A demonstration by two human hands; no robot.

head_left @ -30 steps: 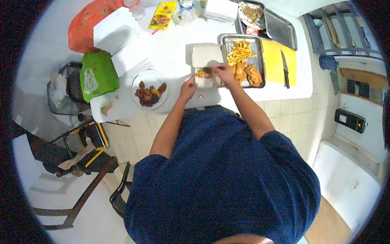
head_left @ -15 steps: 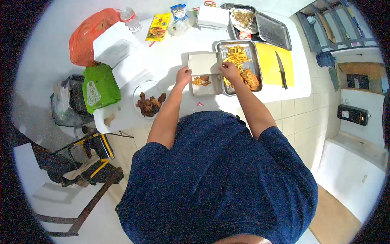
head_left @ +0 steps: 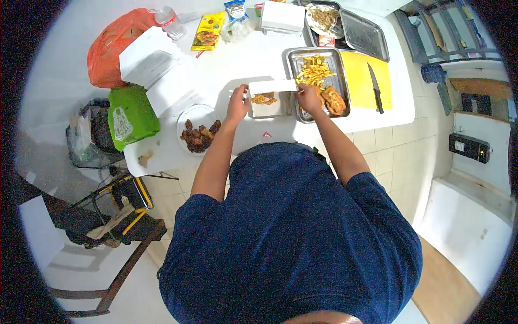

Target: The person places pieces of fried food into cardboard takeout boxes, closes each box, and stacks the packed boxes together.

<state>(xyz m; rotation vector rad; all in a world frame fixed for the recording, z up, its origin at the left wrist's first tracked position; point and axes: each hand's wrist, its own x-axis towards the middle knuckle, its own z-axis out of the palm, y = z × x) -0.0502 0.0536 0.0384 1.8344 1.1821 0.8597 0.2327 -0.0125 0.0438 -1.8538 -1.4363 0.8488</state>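
Note:
In the head view, a white takeaway box with a hinged lid stands on the table, its lid partly raised. Inside are fries and browned pieces of food. At the box's left side my left hand has its fingers closed on the lid's edge. My right hand grips the opposite side, partly over a metal tray. That tray holds fries and fried chicken. Left of my left arm, dark glazed chicken pieces lie on a white plate.
Right of the tray, a black-handled knife rests on a yellow cutting board. Closed white box, yellow packet and plastic bottle stand behind. An open white box and green bag are left.
Both hands have tilted the lid from lying back to standing more upright over the box. The camera view has shifted slightly.

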